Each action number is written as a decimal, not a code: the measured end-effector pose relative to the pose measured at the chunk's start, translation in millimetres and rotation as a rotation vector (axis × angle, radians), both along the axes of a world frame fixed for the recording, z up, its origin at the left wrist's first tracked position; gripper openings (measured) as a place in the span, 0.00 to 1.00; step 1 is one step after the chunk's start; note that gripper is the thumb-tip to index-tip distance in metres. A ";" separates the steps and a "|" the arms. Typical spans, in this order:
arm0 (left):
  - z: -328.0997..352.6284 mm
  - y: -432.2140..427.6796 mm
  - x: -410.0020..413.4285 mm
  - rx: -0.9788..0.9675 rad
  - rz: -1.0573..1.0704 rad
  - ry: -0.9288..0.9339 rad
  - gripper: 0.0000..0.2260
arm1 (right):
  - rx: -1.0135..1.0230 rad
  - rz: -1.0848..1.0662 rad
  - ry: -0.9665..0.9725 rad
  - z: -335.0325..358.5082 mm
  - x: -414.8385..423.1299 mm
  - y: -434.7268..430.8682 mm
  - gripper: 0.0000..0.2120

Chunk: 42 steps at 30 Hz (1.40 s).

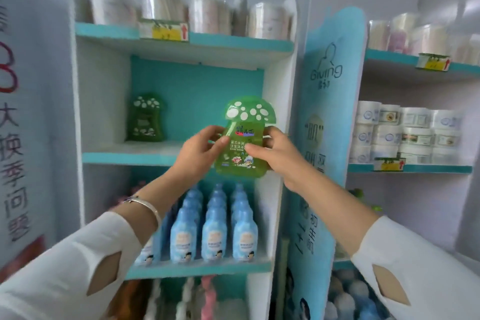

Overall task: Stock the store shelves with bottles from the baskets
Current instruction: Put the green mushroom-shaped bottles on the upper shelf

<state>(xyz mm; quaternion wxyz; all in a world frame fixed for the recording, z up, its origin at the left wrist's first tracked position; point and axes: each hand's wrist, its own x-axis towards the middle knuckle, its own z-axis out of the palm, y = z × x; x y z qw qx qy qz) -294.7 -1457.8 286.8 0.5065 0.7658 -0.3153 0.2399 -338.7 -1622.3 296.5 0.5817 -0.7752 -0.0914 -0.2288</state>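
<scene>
A light green mushroom-shaped bottle (245, 122) with white spots on its cap is held up in front of the middle shelf (130, 157). My left hand (200, 153) grips its left side and my right hand (275, 156) grips its right side, thumbs on the label. A second, darker green mushroom bottle (146, 118) stands upright at the back left of that same shelf, against the teal back panel. No basket is in view.
Rows of pale blue bottles (215, 228) fill the shelf below. Clear tubs (207, 15) line the top shelf. A blue divider panel (327, 138) separates a right-hand unit stacked with white jars (405, 135). More bottles (197, 299) sit on the lowest shelf.
</scene>
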 end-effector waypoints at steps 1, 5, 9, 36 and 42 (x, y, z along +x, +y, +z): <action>8.6 15.1 6.0 0.012 0.086 -0.048 0.11 | -0.028 0.017 -0.005 10.0 12.0 15.2 0.20; 36.4 69.6 34.9 0.114 0.324 -0.096 0.16 | -0.098 0.032 -0.010 37.4 70.5 75.5 0.22; 48.4 105.5 71.4 0.430 0.446 -0.002 0.18 | -0.097 0.054 0.058 46.4 121.1 119.4 0.23; 64.0 136.1 166.8 0.737 0.624 0.338 0.13 | -0.096 0.222 0.567 56.1 227.0 195.5 0.18; 61.9 129.9 151.8 0.739 0.616 0.246 0.13 | -0.182 0.132 0.456 56.3 213.7 179.3 0.26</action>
